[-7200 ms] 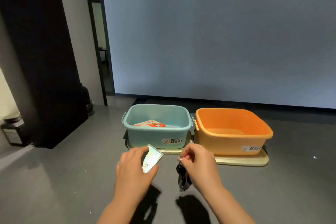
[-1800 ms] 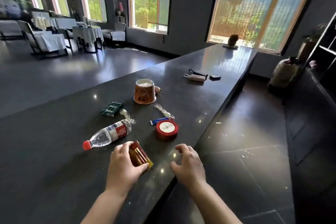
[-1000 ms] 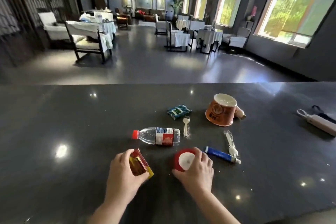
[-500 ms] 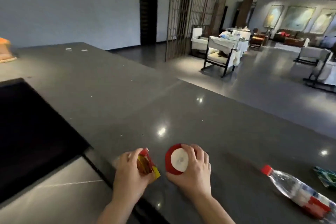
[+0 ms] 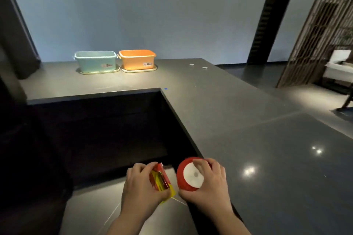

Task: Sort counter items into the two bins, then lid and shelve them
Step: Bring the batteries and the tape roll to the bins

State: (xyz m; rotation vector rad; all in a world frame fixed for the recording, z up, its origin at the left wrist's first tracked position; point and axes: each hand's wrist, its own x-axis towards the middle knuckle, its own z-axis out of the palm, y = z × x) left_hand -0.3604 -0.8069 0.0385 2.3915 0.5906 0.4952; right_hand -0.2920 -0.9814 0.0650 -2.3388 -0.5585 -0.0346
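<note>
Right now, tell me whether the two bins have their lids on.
Lids off. The blue bin and orange bin both show open rims; each stands on a cream lid-like tray.

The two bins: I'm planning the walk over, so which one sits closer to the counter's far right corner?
The orange bin; it stands right of the pale blue bin, nearer that corner.

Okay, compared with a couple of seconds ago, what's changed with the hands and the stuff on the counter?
The right hand, which lay bare on the counter, has taken hold of the red round tin and lifted it away. The view has swung from the scattered items to the blue bin and orange bin far along the counter. Unchanged: the left hand grips the red and yellow packet.
</note>
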